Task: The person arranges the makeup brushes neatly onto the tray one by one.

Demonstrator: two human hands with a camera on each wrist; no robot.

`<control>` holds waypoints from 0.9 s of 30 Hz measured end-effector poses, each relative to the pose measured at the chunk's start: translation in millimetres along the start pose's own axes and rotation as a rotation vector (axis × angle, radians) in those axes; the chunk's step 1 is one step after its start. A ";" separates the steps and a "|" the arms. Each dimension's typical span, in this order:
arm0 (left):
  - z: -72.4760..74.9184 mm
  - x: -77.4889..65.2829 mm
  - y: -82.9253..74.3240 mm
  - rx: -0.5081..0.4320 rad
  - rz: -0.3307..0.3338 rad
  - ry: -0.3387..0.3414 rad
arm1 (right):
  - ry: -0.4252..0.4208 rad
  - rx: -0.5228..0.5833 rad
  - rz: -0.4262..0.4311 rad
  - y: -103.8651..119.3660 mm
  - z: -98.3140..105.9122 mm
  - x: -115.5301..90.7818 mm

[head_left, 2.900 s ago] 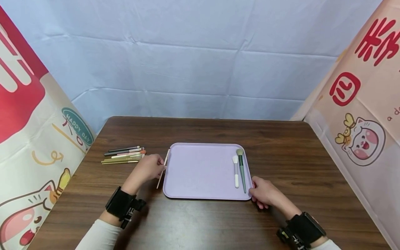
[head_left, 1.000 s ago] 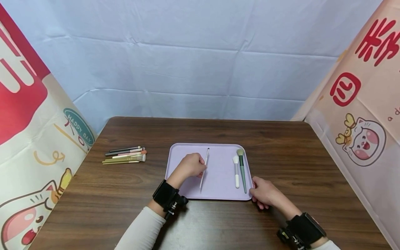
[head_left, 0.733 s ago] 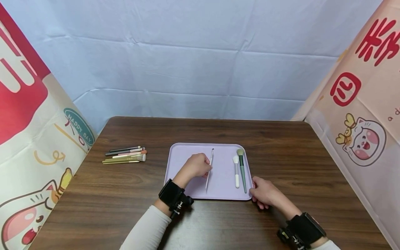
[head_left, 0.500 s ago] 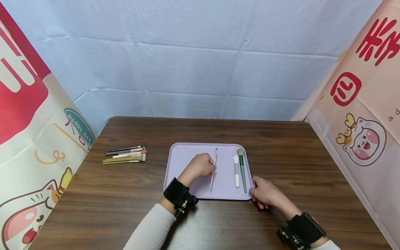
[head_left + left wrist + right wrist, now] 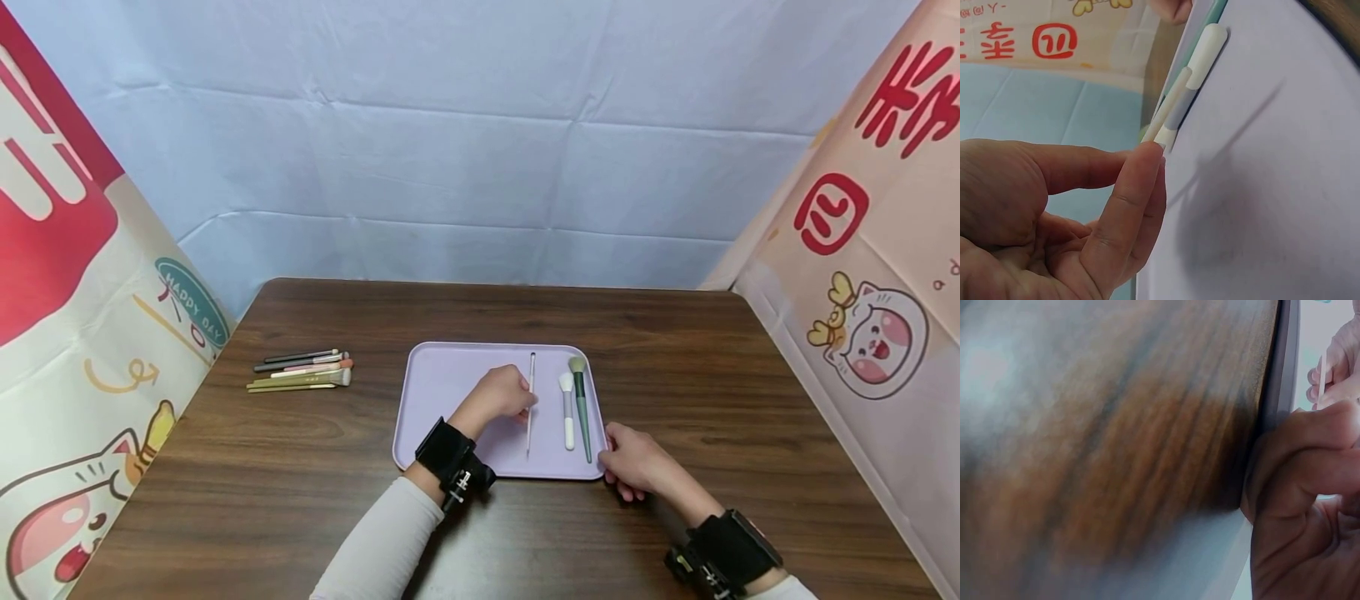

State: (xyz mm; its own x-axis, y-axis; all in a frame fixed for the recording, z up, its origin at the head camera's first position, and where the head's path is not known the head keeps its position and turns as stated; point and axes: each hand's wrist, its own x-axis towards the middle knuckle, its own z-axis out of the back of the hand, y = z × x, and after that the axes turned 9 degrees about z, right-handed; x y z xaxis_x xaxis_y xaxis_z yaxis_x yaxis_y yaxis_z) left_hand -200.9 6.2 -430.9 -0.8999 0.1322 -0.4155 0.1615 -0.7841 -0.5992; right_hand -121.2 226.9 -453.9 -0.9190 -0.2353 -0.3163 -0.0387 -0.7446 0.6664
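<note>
In the head view my left hand (image 5: 501, 393) is over the lilac tray (image 5: 450, 367), right of its middle, and pinches a thin makeup brush (image 5: 528, 433) with a pale handle and a small dark tip. The left wrist view shows the pale handle (image 5: 1172, 100) between thumb and fingertips, its shadow falling on the tray. To its right lie a white-and-grey makeup brush (image 5: 567, 408) and a longer green makeup brush (image 5: 581, 408), side by side. My right hand (image 5: 632, 458) grips the tray's near right corner, fingers curled at the rim (image 5: 1282, 375) in the right wrist view.
Several more makeup brushes (image 5: 300, 382), black, pink and olive-gold, lie in a row on the left of the brown wooden table (image 5: 360, 517). A pale blue cloth (image 5: 480, 167) hangs behind the table, with printed sheets at both sides.
My left hand has carried the thin makeup brush from the tray's left edge rightward across it, towards the two brushes lying there. The right hand stays at the tray's corner.
</note>
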 end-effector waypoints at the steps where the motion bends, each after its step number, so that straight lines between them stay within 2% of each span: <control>1: -0.6 0.5 -1.4 0.001 0.004 0.001 | 0.000 -0.001 0.001 0.0 0.0 0.0; 9: -4.5 4.6 -8.3 0.035 -0.005 -0.001 | 0.005 0.007 0.003 1.4 1.7 -0.3; 18: -12.0 9.5 -9.4 0.134 -0.024 -0.040 | 0.011 -0.001 -0.002 1.3 1.8 -0.2; 27: -18.7 9.8 -14.2 0.146 -0.013 -0.035 | 0.008 -0.002 -0.008 1.3 0.5 -0.6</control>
State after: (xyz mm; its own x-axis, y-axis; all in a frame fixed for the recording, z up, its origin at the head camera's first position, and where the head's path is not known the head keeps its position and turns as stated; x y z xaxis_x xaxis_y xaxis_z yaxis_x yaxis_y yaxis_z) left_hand -204.4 30.0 -439.2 -0.9156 0.1234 -0.3828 0.0916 -0.8628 -0.4973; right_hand -120.9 226.4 -452.5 -0.9155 -0.2343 -0.3270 -0.0454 -0.7474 0.6628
